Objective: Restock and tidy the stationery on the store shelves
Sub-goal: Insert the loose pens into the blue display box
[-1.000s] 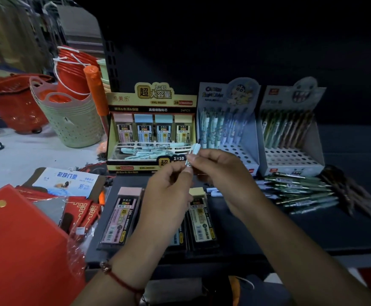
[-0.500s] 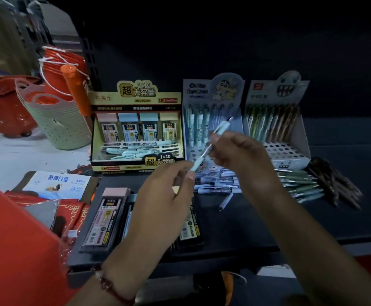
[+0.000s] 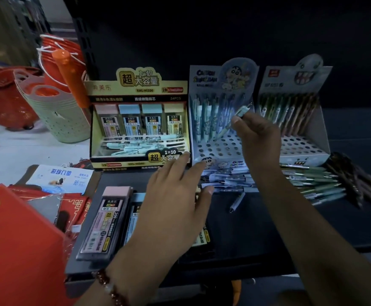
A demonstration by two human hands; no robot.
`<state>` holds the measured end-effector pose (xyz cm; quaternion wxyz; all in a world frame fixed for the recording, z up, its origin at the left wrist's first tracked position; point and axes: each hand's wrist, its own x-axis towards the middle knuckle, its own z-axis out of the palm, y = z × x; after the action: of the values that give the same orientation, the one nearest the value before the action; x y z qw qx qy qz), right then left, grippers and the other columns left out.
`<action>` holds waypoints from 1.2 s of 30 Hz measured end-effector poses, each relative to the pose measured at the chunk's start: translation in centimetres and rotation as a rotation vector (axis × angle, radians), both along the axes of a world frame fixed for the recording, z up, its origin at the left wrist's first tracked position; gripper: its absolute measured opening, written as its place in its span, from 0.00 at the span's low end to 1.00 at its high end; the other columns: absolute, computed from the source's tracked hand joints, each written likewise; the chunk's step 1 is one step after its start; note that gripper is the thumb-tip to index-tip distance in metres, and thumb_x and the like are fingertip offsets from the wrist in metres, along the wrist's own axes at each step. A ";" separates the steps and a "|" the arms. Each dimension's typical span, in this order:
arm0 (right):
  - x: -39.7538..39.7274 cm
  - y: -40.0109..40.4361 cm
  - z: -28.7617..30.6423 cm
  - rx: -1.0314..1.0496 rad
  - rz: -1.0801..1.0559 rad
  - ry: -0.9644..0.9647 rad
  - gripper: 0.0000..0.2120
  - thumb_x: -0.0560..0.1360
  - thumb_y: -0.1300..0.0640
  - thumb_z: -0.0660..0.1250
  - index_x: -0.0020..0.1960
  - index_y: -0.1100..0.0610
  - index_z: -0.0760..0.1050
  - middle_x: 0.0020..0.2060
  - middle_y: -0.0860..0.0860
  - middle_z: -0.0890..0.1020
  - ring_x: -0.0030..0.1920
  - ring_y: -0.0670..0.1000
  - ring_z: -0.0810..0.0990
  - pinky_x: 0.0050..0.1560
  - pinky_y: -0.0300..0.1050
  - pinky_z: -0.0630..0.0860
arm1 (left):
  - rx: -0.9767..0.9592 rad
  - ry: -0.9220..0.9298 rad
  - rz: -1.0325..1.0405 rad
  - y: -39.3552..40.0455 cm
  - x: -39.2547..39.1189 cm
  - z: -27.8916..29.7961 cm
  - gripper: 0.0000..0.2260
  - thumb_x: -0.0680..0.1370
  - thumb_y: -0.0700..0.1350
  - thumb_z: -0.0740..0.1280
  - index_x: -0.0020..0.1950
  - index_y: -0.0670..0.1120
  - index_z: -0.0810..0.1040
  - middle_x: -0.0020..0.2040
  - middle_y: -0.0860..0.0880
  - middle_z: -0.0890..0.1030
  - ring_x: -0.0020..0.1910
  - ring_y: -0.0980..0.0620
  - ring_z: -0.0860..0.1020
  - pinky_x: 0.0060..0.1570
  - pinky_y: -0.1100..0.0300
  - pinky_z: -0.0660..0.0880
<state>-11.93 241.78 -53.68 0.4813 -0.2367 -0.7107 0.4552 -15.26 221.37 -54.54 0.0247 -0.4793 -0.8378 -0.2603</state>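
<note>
Risk: right hand [image 3: 257,138] pinches a pale pen [image 3: 235,120] tilted over the cartoon display box [image 3: 222,151] at centre frame; missing a hole drops it. Left hand [image 3: 175,195], fingers spread, could scatter loose pens [image 3: 226,180].

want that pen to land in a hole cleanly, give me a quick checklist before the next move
1. Pen held by right hand: ok.
2. Pen over the cartoon display box: ok.
3. Empty holes free in the box's front rows: ok.
4. Pen tip lined up with one hole: cannot tell.
5. Left hand free, fingers open: ok.
6. Loose pens on the shelf still to rack: not ok.
</note>
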 end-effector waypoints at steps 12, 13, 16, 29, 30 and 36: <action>-3.7 -0.1 -1.4 0.024 -0.159 -0.164 0.12 0.75 0.55 0.72 0.57 0.59 0.81 0.47 0.52 0.85 0.43 0.45 0.81 0.46 0.41 0.79 | -0.040 -0.035 0.022 0.0 -0.5 -0.2 0.24 0.82 0.59 0.53 0.78 0.60 0.55 0.79 0.55 0.53 0.77 0.53 0.50 0.75 0.53 0.51; -3.8 0.0 -1.5 0.027 -0.162 -0.179 0.12 0.75 0.55 0.71 0.57 0.58 0.81 0.47 0.52 0.85 0.43 0.45 0.81 0.45 0.38 0.78 | -0.035 -0.038 0.025 0.0 -0.6 -0.3 0.24 0.82 0.59 0.53 0.78 0.60 0.55 0.79 0.55 0.53 0.77 0.53 0.50 0.75 0.53 0.51; -4.2 0.1 -1.6 0.054 -0.191 -0.251 0.12 0.76 0.55 0.71 0.57 0.58 0.81 0.49 0.52 0.85 0.42 0.44 0.80 0.40 0.32 0.74 | -0.019 -0.021 0.034 -0.3 -0.8 -0.4 0.24 0.82 0.59 0.54 0.77 0.60 0.56 0.79 0.55 0.55 0.76 0.53 0.52 0.75 0.53 0.53; -1.2 -3.8 1.4 0.291 -0.163 -0.327 0.20 0.79 0.51 0.65 0.70 0.53 0.72 0.64 0.48 0.76 0.61 0.46 0.75 0.57 0.36 0.68 | -0.074 0.019 0.108 -4.0 -2.7 0.0 0.25 0.81 0.59 0.54 0.78 0.58 0.54 0.79 0.54 0.54 0.77 0.51 0.53 0.74 0.54 0.52; -1.2 -5.0 2.0 0.342 -0.115 -0.355 0.19 0.79 0.51 0.65 0.69 0.52 0.72 0.65 0.49 0.76 0.63 0.47 0.74 0.60 0.38 0.68 | -0.073 0.016 0.119 -4.5 -3.0 0.2 0.25 0.81 0.60 0.53 0.78 0.58 0.54 0.79 0.54 0.53 0.77 0.51 0.53 0.74 0.54 0.52; -4.8 -9.8 2.3 0.595 0.228 -0.714 0.22 0.79 0.46 0.63 0.71 0.50 0.70 0.71 0.50 0.71 0.70 0.51 0.69 0.65 0.45 0.65 | -0.061 0.061 0.171 -7.2 -4.3 0.4 0.24 0.81 0.60 0.54 0.77 0.56 0.59 0.78 0.51 0.58 0.76 0.50 0.56 0.73 0.51 0.54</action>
<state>-16.70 232.01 -51.39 0.2010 -0.1505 -0.9525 0.1722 -19.53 214.12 -54.15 0.0577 -0.4142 -0.8820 -0.2170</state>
